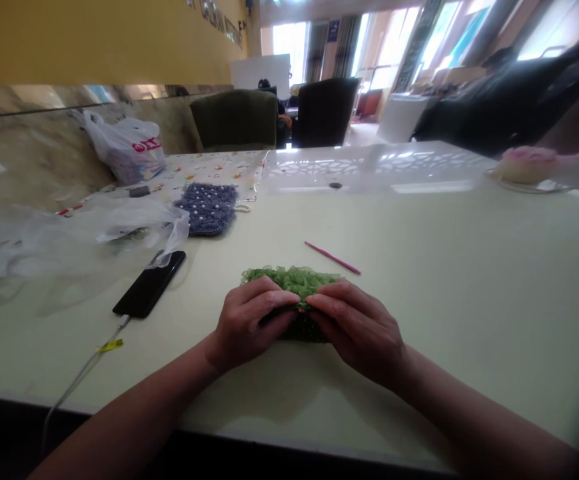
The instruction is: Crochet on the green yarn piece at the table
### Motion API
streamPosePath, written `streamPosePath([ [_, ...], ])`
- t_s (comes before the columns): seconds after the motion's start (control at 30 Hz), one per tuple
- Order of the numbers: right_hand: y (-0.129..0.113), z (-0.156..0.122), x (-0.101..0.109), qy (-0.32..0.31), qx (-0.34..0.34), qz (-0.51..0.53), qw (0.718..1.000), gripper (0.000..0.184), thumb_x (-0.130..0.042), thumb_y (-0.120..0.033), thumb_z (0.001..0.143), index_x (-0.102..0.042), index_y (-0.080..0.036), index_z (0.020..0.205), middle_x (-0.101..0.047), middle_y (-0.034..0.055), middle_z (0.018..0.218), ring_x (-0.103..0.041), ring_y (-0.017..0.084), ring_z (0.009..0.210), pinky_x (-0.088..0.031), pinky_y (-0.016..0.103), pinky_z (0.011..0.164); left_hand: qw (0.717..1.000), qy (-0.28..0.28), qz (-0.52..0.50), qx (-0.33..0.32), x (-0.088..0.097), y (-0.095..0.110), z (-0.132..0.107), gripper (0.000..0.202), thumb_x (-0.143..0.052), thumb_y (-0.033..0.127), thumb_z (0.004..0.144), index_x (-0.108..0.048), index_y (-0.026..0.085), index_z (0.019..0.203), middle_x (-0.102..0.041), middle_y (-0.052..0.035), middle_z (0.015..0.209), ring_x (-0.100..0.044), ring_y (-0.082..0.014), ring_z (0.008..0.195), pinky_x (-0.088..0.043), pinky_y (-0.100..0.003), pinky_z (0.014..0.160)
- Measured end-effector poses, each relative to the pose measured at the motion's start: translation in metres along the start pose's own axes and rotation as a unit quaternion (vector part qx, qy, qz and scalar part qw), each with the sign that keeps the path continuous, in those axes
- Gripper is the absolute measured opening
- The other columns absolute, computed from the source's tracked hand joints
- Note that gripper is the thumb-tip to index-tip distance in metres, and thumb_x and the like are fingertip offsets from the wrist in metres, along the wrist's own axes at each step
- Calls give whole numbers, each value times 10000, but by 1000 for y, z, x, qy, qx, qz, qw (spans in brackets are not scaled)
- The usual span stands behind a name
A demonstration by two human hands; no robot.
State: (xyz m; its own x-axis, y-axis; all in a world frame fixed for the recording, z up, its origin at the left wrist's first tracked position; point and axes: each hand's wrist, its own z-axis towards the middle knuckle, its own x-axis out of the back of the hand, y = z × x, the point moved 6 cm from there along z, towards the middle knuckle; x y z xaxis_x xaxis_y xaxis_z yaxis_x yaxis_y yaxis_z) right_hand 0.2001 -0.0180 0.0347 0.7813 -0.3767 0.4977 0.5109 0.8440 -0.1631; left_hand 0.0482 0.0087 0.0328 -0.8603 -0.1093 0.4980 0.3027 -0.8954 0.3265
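Observation:
A green ruffled crochet piece [294, 278] is held between my two hands, just above the table's near side. My left hand [254, 317] pinches its near edge from the left, thumb below and fingers on top. From the right, my right hand [362, 327] pinches the same edge, its fingertips almost meeting the left ones. A darker underside of the piece shows below the fingers; what lies inside it is hidden. Beyond the hands, a pink crochet hook [332, 258] lies on the table [449, 280], touched by neither hand.
To the left lie a black phone [150, 285] with a charging cable [76, 380], a crumpled clear plastic bag [74, 233] and a blue-grey beaded pouch [209, 209]. A white carrier bag [129, 147] stands by the wall. A pink flower-like item [526, 165] sits far right. Chairs [234, 119] stand beyond.

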Motion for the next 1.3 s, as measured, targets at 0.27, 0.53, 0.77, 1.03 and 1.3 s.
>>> streamPosePath([
  [0.27,0,-2,1,13,-24,9,1000,217,-602,-55,867,-619,-163,1054,-619,69,911,-602,152,789,-541,290,684,999,11,-35,39,1,-1,1,183,-677,78,804,-682,158,969,-634,-32,809,-599,-101,705,-533,-219,627],
  [0.53,-1,-1,1,7,-20,22,1000,205,-596,-52,871,-613,-158,1046,-623,63,893,-606,152,784,-542,287,682,997,4,-64,52,2,2,4,174,-672,65,806,-700,154,953,-653,-29,789,-617,-99,691,-542,-219,638],
  [0.77,0,-2,1,2,-33,25,999,199,-570,-74,883,-620,-171,1049,-628,60,903,-619,155,781,-550,291,692,997,-4,-53,58,2,1,3,152,-673,100,817,-698,167,951,-656,-29,796,-622,-103,695,-549,-219,633],
  [1.03,0,-5,1,13,-40,18,999,236,-585,-60,873,-620,-180,1073,-625,67,925,-620,159,791,-553,297,683,998,16,-36,58,4,3,3,152,-688,92,805,-694,158,941,-649,-26,797,-615,-98,704,-550,-218,647],
  [1.3,-2,-3,2,10,-28,20,999,244,-592,-42,868,-611,-167,1078,-621,65,920,-612,157,806,-549,294,693,997,-2,-53,61,3,4,4,145,-678,73,808,-691,137,937,-644,-36,794,-608,-98,694,-540,-218,634],
])
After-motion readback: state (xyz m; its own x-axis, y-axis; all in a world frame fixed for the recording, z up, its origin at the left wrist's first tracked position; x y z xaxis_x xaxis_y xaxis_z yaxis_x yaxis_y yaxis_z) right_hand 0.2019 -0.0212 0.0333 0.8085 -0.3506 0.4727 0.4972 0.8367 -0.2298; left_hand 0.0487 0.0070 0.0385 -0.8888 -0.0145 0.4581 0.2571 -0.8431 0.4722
